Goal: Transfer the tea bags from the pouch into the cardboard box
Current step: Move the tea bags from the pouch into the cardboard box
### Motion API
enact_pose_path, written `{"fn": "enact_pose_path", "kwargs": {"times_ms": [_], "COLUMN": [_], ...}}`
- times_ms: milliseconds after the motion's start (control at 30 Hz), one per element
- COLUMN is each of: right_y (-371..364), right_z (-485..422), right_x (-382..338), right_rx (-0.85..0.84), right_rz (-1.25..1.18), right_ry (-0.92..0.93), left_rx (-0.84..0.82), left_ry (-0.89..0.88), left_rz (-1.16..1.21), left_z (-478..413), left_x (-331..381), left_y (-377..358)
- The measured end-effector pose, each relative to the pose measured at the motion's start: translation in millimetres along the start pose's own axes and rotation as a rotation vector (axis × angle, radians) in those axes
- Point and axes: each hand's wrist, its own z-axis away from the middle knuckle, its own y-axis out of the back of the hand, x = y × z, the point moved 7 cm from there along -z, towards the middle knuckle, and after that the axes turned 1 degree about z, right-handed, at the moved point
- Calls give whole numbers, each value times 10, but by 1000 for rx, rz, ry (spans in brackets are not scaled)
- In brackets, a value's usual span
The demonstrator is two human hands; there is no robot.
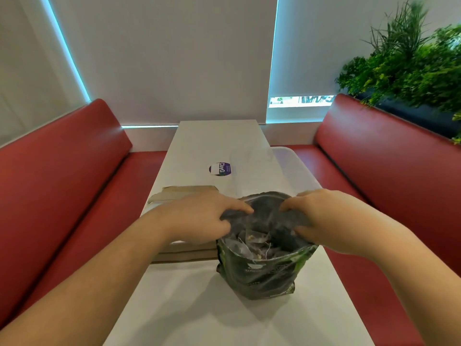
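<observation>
A dark green and grey pouch (262,273) stands upright on the white table (199,308), its mouth pulled wide. Several pale tea bags (254,242) show inside it. My left hand (199,216) grips the left rim of the pouch's mouth and my right hand (321,221) grips the right rim. The brown cardboard box (184,193) lies just left of the pouch, mostly hidden under my left hand and forearm; its open flaps show at the far side.
A clear plastic container (279,171) sits behind the pouch, overhanging the table's right edge. A round purple sticker (220,169) is on the tabletop. Red booth seats (62,183) flank the narrow table, with green plants (411,63) at the far right.
</observation>
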Motion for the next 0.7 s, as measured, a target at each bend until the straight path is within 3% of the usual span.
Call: {"fn": "enact_pose_path", "kwargs": {"times_ms": [167,300,433,700], "right_y": [-61,-41,232,1066], "right_z": [-1,40,70,-79], "right_x": [58,27,21,72], "right_rx": [-90,-110,-79,216], "right_rz": [-44,-99,-257,-484], "right_ry": [-24,47,101,107], "left_rx": [-63,-116,-14,261], "left_ry": [46,64,69,117], "left_rz": [-60,106,333,633], "left_z": [63,135,203,349], "left_x": [-83,-10,10,175], "left_y": [-7,-47,166,1023]}}
